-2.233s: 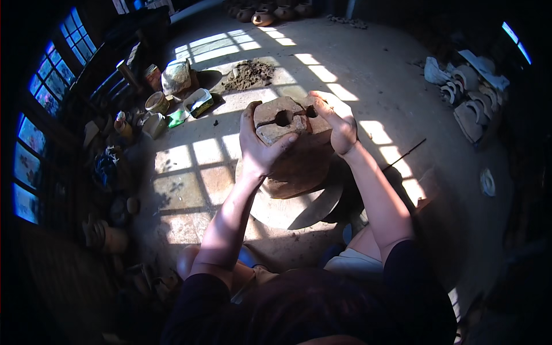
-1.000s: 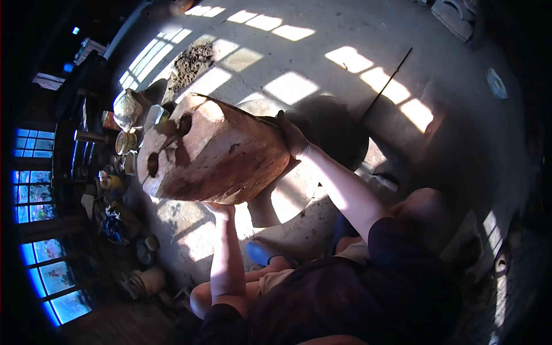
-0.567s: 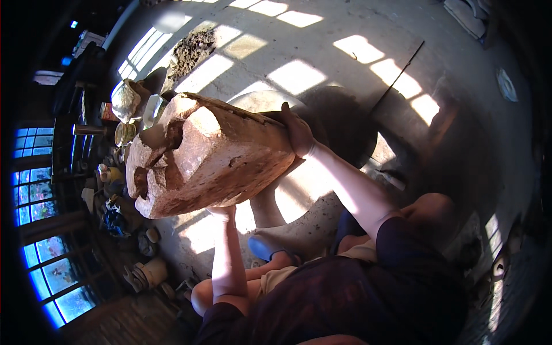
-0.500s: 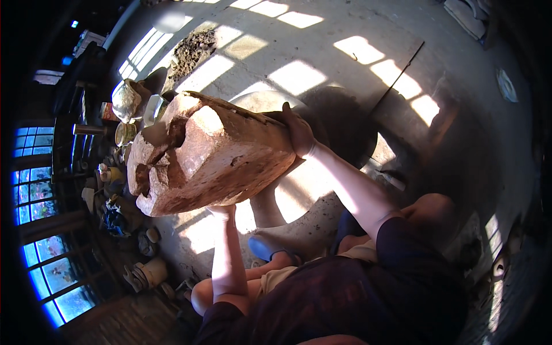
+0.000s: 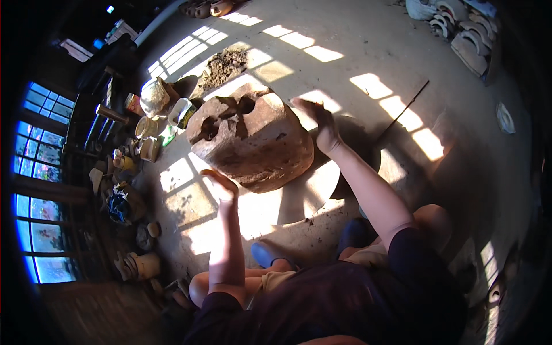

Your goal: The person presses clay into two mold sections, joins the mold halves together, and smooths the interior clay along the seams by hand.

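While left hand [image 5: 222, 186] and right hand [image 5: 325, 125] flank the block [image 5: 256, 148], contact's unclear.

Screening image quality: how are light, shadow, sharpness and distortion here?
Head view: sunlit patches on the floor glare nearly white; head view: the block is shaded on its near side; head view: windows bend along the left rim; head view: the right hand looks dark, slightly soft.

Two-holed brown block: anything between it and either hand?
Nothing visible. The left hand is beside the lower-left edge of the two-holed brown block, the right hand by its right end. I can't tell whether either touches it.
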### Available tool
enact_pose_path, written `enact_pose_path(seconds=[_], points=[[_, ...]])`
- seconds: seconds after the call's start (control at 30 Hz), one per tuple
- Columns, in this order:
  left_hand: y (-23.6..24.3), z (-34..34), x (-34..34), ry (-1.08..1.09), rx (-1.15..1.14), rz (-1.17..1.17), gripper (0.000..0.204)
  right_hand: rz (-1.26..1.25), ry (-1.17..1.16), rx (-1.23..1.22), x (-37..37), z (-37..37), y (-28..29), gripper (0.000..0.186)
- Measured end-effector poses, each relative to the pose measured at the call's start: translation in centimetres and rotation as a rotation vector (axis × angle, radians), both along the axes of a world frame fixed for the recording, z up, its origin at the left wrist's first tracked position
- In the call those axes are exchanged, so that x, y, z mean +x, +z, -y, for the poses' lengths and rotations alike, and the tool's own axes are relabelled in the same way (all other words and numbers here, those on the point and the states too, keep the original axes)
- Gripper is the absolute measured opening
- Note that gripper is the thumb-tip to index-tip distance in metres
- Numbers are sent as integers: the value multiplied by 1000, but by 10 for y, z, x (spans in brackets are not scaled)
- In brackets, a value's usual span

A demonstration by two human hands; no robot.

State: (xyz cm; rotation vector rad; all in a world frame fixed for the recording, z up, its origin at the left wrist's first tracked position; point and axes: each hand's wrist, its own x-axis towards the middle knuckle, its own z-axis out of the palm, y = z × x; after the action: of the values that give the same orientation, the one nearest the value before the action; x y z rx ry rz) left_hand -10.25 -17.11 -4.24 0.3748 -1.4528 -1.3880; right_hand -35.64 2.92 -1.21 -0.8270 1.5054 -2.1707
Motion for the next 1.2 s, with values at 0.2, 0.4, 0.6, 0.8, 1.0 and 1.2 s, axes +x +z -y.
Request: enact_pose_path(seconds=[0.2,0.4,0.6,0.8,1.0,1.2], points=[[144,-51,-16,-66,-238,201,101,-61,196,-104,39,9,121,71],[170,-63,-18,31,-313,161,99,-207,39,-90,36,15,126,59],[165,-56,-12,57,-348,141,89,-73,178,-134,40,26,128,66],[158,-73,-7,349,-485,323,98,-516,-142,-8,10,50,85,36],[152,-45,18,-217,-486,301,136,-87,-288,46,24,8,47,30],[104,-67,8,-349,-145,302,111,517,-139,-230,-6,-34,35,49]])
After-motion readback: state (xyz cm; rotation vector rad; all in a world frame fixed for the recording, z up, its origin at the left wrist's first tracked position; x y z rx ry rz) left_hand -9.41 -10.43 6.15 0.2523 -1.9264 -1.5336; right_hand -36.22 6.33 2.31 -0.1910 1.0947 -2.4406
